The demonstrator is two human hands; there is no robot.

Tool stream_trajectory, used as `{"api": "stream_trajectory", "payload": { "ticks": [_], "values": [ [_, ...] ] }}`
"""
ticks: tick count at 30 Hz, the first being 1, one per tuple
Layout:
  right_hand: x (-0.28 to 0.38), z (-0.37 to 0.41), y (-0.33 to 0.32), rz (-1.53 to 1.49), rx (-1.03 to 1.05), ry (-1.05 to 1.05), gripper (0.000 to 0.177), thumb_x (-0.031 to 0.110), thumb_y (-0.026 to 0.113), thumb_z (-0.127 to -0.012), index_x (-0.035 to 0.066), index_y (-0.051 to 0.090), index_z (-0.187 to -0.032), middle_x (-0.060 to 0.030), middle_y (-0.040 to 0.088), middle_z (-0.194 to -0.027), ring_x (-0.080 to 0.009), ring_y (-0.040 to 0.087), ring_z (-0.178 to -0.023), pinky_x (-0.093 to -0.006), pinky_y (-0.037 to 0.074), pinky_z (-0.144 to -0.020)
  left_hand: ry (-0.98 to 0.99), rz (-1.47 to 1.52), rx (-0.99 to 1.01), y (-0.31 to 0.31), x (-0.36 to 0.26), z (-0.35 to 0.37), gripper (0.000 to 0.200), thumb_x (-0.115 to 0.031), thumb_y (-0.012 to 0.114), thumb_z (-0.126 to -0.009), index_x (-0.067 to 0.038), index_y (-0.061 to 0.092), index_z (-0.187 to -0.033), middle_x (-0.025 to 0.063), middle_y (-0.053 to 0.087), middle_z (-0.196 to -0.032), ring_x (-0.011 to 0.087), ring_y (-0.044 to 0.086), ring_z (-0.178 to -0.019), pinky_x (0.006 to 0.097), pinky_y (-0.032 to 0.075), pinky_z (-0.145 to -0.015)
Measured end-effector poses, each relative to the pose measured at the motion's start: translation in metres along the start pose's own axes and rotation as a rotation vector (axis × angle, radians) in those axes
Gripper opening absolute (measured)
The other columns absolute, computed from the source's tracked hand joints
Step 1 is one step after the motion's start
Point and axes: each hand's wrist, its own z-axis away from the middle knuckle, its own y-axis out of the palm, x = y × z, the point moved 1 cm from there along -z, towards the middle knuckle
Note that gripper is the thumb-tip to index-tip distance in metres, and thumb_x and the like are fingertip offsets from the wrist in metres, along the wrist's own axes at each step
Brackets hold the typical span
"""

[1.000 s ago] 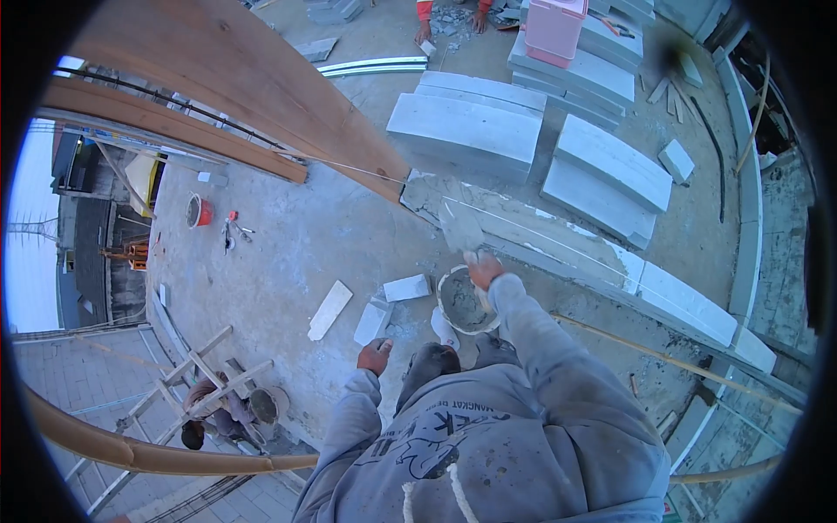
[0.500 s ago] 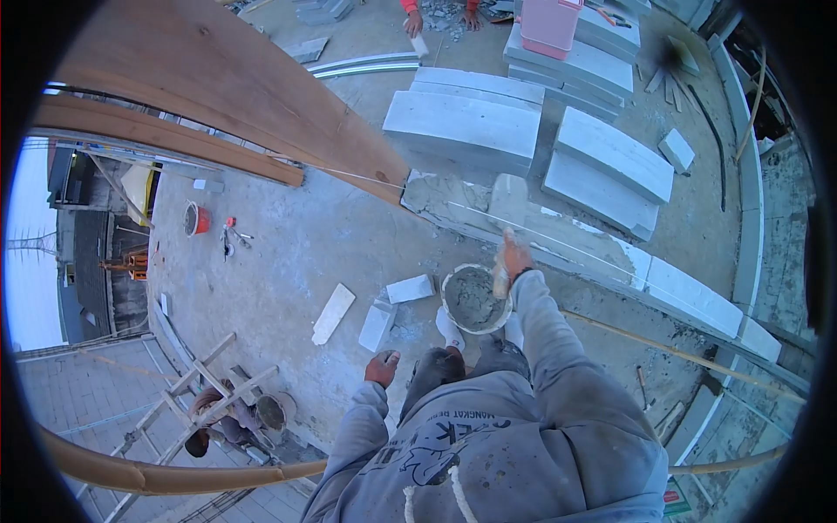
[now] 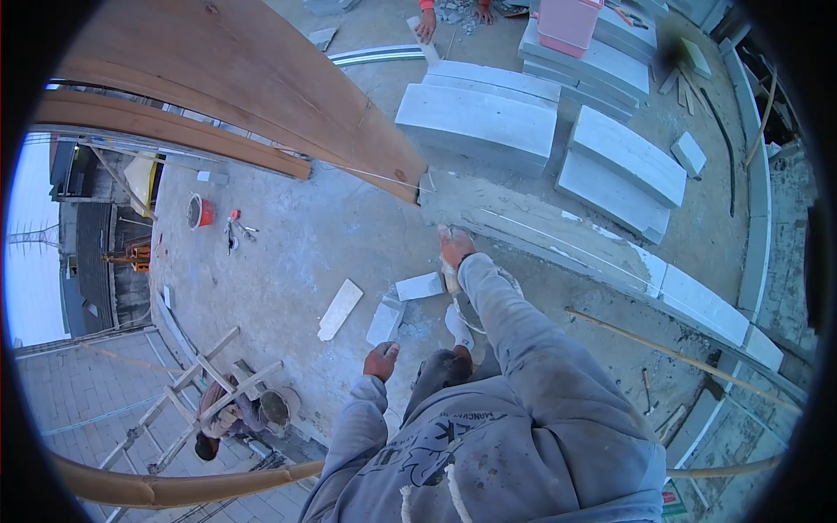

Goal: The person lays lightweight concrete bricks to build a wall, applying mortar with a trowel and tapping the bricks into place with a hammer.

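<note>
My right hand [image 3: 455,247] is wrapped round the handle of a mortar-coated trowel [image 3: 450,277], at the near side of a low block wall [image 3: 697,296]. The trowel's blade is hard to tell from the grey mortar [image 3: 523,209] spread along the wall top. A white string [image 3: 558,246] runs over that mortar. Behind my right forearm the mortar bucket [image 3: 471,324] is mostly hidden. My left hand [image 3: 381,360] hangs closed, with nothing visible in it. Near it lie two white blocks [image 3: 419,287] [image 3: 385,322] and a flat slab piece [image 3: 341,309].
A wooden board [image 3: 349,113] meets the wall's left end. Beyond the wall are stacked pale blocks [image 3: 475,118] and a pink container [image 3: 568,24]. A co-worker's hand [image 3: 425,28] shows at the top. Another person [image 3: 218,410] is below left, by a wooden frame [image 3: 192,383].
My right hand has moved left with the trowel, from mid-wall towards the wall's left end, and my forearm now covers most of the bucket. My left hand has stayed nearly still.
</note>
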Motion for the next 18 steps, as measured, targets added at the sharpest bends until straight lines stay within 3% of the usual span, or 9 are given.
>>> {"api": "stream_trajectory", "payload": {
  "ticks": [2, 4, 6, 8, 11, 14, 18],
  "values": [
    [0.007, 0.015, -0.009, 0.146, -0.101, -0.054, 0.063, 0.052, 0.037, -0.088, -0.006, 0.059, -0.101, -0.0282, 0.06, -0.101, -0.0394, 0.059, -0.095, -0.0426, 0.045, -0.086, 0.008, -0.012, 0.006, 0.002, 0.008, -0.003, 0.044, -0.041, 0.054, -0.086, -0.003, 0.062, -0.105, 0.0136, 0.066, -0.089, 0.0236, 0.063, -0.083, 0.0335, 0.047, -0.076],
    [0.045, 0.054, -0.047, 0.319, 0.195, -0.076, 0.063, 0.049, 0.034, -0.089, -0.006, 0.057, -0.106, -0.0295, 0.054, -0.112, -0.0408, 0.049, -0.111, -0.0445, 0.037, -0.096, 0.032, -0.024, 0.019, 0.003, 0.007, -0.007, 0.044, -0.041, 0.054, -0.086, -0.003, 0.062, -0.105, 0.0133, 0.066, -0.088, 0.0232, 0.063, -0.083, 0.0335, 0.047, -0.076],
    [0.028, 0.058, -0.042, 0.318, 0.18, -0.009, 0.061, 0.048, 0.033, -0.089, -0.006, 0.057, -0.106, -0.0292, 0.053, -0.114, -0.0405, 0.049, -0.111, -0.0449, 0.037, -0.096, -0.064, -0.072, 0.076, 0.004, 0.001, -0.008, 0.044, -0.041, 0.054, -0.086, -0.003, 0.062, -0.105, 0.0142, 0.066, -0.09, 0.0248, 0.063, -0.085, 0.0342, 0.047, -0.077],
    [0.018, 0.071, -0.037, 0.304, 0.178, 0.044, 0.06, 0.047, 0.033, -0.09, -0.005, 0.057, -0.107, -0.0289, 0.052, -0.115, -0.0402, 0.05, -0.11, -0.0454, 0.037, -0.096, -0.006, -0.071, 0.064, 0.005, -0.004, -0.011, 0.042, -0.037, 0.054, -0.087, 0.0, 0.061, -0.106, 0.0134, 0.065, -0.089, 0.0218, 0.063, -0.08, 0.0326, 0.048, -0.073],
    [0.022, 0.094, -0.055, 0.407, 0.29, -0.15, 0.056, 0.045, 0.034, -0.089, -0.002, 0.058, -0.106, -0.0276, 0.052, -0.116, -0.0403, 0.05, -0.11, -0.0439, 0.038, -0.095, 0.104, -0.061, 0.004, 0.003, -0.019, -0.012, 0.041, -0.033, 0.054, -0.088, 0.002, 0.059, -0.107, 0.0128, 0.064, -0.089, 0.0191, 0.063, -0.075, 0.031, 0.049, -0.069],
    [0.055, 0.116, -0.079, 0.294, 0.177, -0.046, 0.055, 0.045, 0.035, -0.089, -0.003, 0.056, -0.108, -0.0269, 0.052, -0.117, -0.0399, 0.051, -0.109, -0.0438, 0.039, -0.094, 0.163, -0.063, -0.028, 0.0, -0.033, -0.011, 0.04, -0.032, 0.054, -0.088, 0.003, 0.059, -0.107, 0.0135, 0.064, -0.09, 0.0195, 0.063, -0.076, 0.0312, 0.049, -0.07],
    [0.054, 0.073, -0.061, 0.202, 0.151, -0.067, 0.056, 0.045, 0.036, -0.089, -0.002, 0.055, -0.111, -0.0252, 0.053, -0.118, -0.0386, 0.05, -0.111, -0.0435, 0.038, -0.096, 0.14, -0.081, 0.025, 0.003, -0.032, -0.003, 0.041, -0.032, 0.055, -0.088, 0.003, 0.059, -0.108, 0.0133, 0.064, -0.09, 0.0198, 0.063, -0.077, 0.0308, 0.049, -0.07]
  ]
}}
